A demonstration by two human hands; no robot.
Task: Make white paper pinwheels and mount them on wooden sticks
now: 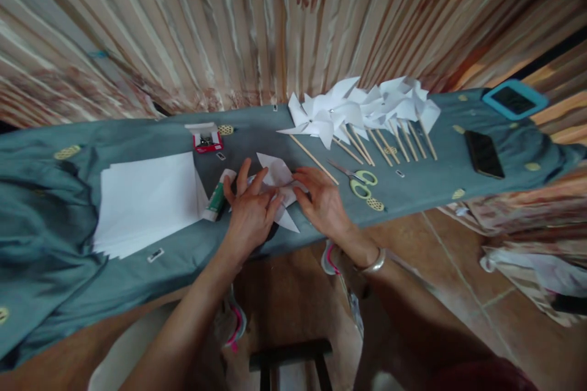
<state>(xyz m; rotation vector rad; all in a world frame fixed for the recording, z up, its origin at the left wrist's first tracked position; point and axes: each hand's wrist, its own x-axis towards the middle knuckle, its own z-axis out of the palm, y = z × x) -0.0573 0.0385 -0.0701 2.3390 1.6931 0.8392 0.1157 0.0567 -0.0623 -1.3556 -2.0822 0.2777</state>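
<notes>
Between my hands lies a white paper pinwheel (276, 169) with pointed blades, on the cloth-covered table. My left hand (251, 211) rests over its left side, fingers spread and pressing on the paper. My right hand (321, 198) pinches the right edge of the paper between thumb and fingers. A green and white glue stick (215, 198) lies just left of my left hand. Scissors with pale green handles (360, 183) are to the right of my right hand, near a loose wooden stick (312, 157).
Several finished-looking pinwheels on sticks (362, 107) lie at the back right. A stack of white paper (147, 201) sits on the left, with a small red box of metal pieces (206, 139) behind it. A phone (483, 154) and a blue-framed device (516, 99) lie far right.
</notes>
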